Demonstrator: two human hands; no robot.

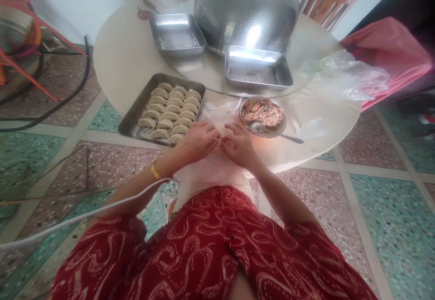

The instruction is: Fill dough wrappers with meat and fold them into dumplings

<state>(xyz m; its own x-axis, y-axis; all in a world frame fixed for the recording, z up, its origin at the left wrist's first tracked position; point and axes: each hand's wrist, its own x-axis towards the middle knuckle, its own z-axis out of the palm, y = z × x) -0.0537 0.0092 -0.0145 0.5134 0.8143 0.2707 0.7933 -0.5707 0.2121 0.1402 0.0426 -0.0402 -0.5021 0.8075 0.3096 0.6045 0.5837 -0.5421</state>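
My left hand (199, 140) and my right hand (240, 146) meet at the near edge of a round table (118, 55), fingers curled together around something small and pale that the fingers hide. Just left of my hands a metal tray (131, 121) holds several folded dumplings (171, 109) in rows. To the right stands a bowl of minced filling (262, 113) with a spoon (272, 132) resting in it. A white sheet (217, 112) lies under my hands.
Two empty steel trays (177, 33) (258, 71) and a large perforated steel dome cover (246, 7) sit on a glass turntable. Crumpled clear plastic (343, 80) lies at the right, scissors (144, 13) far left. Chairs stand behind; a white cable (84, 216) crosses my lap.
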